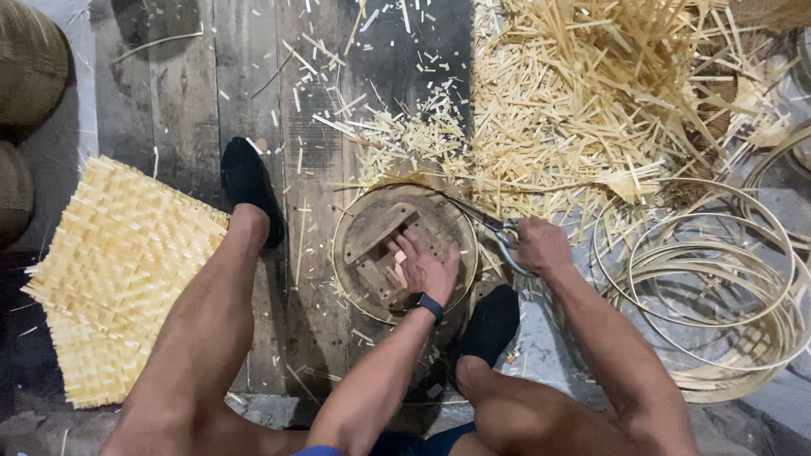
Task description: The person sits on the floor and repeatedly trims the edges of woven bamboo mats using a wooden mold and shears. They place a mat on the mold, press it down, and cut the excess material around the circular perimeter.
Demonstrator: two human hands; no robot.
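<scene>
A round wooden mould (372, 228) with a woven basket rim around it sits on the floor between my feet. My left hand (425, 270), a dark watch on its wrist, presses flat on top of the mould. My right hand (539, 245) grips metal scissors (490, 226), whose blades point left along the mould's upper right rim, where thin bamboo strips stick out.
A woven bamboo mat (118, 279) lies at the left. A big pile of cut bamboo strips (591, 93) covers the upper right. Coiled bamboo hoops (710, 295) lie at the right. Dark baskets (25, 76) stand at the far left. My black-socked feet (249, 186) flank the mould.
</scene>
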